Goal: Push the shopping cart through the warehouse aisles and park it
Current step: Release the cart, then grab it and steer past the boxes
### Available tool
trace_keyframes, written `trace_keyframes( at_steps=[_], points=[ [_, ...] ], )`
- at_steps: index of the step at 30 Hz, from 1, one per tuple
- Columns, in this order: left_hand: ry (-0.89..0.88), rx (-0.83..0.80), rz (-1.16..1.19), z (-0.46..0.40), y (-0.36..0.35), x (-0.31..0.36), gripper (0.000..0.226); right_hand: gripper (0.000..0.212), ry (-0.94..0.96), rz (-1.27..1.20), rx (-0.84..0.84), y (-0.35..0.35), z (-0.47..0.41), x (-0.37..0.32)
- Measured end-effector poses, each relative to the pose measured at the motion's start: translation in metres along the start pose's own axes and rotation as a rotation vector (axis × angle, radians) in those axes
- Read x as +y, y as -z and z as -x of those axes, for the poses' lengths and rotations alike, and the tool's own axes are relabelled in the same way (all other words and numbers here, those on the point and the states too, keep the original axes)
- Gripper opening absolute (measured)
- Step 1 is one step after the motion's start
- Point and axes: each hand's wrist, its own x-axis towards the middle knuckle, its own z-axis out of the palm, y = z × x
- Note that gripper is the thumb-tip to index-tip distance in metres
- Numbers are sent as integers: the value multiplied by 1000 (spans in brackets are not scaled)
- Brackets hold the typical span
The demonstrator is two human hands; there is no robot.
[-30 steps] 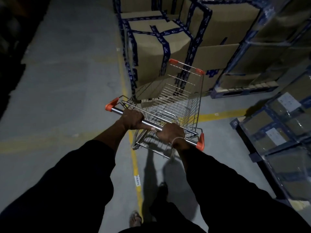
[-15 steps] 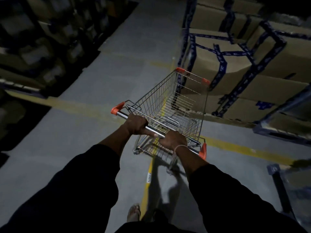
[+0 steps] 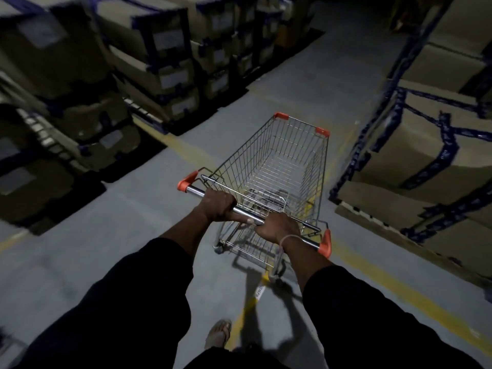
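Both the left hand point(image 3: 218, 204) and right hand point(image 3: 277, 228) curl around the chrome handlebar point(image 3: 246, 212) of the empty silver wire shopping cart with orange corners point(image 3: 277, 166), which stands directly ahead of them on grey aisle floor point(image 3: 306, 86).

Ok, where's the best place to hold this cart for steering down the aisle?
The chrome handle bar across the near end of the shopping cart, taken from behind and above. It spans the cart's width between orange end caps, so hands set apart give turning leverage, as the left hand and right hand grip now.
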Motion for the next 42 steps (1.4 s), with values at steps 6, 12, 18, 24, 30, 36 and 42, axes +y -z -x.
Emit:
trace_keyframes(
  at_steps=[6,12,18,24,30,36,42],
  points=[
    [167,-21,39,54,-7,-26,115,52,159,66,-17,-8,-1,-43],
    [339,-35,38,114,-10,-51,105,51,326,136,-25,-16,0,-94],
    [488,-22,21,173,-15,-76,96,60,475,200,-44,-27,8,-150],
    [625,-26,87,228,-20,-103,96,58,576,258,-61,-39,18,-211],
    [752,-90,86,283,-27,-138,78,59,648,287,-91,-54,32,-277],
    [837,-35,83,340,-37,-179,87,63,738,318,-79,-64,50,-345],
    [918,-79,105,394,-49,-228,80,57,805,369,-85,-78,65,-416]
  ],
)
